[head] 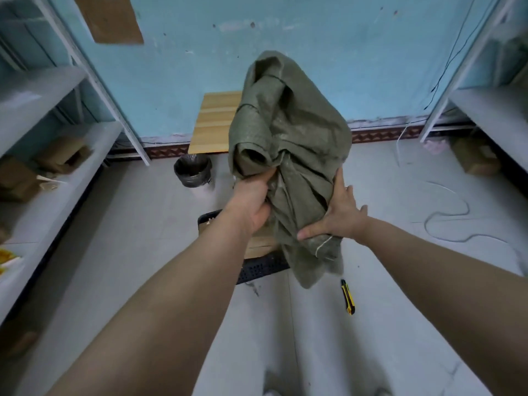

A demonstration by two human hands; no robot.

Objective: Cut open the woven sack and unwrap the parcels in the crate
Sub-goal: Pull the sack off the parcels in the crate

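A crumpled green woven sack (291,132) hangs in the air at the centre of the head view. My left hand (253,195) grips a bunch of its cloth on the left side. My right hand (338,215) lies flat against the sack's right side, fingers straight. Below the sack stands a black plastic crate (265,267) with brown parcels (258,241) in it, mostly hidden by my left arm and the sack. A yellow and black utility knife (348,296) lies on the floor to the right of the crate.
A wooden stool (213,121) stands against the blue wall behind the sack, with a black-lined bin (193,170) beside it. Grey shelves (43,144) with cardboard boxes line the left; more shelves (491,110) stand on the right. A white cord (445,221) trails across the floor.
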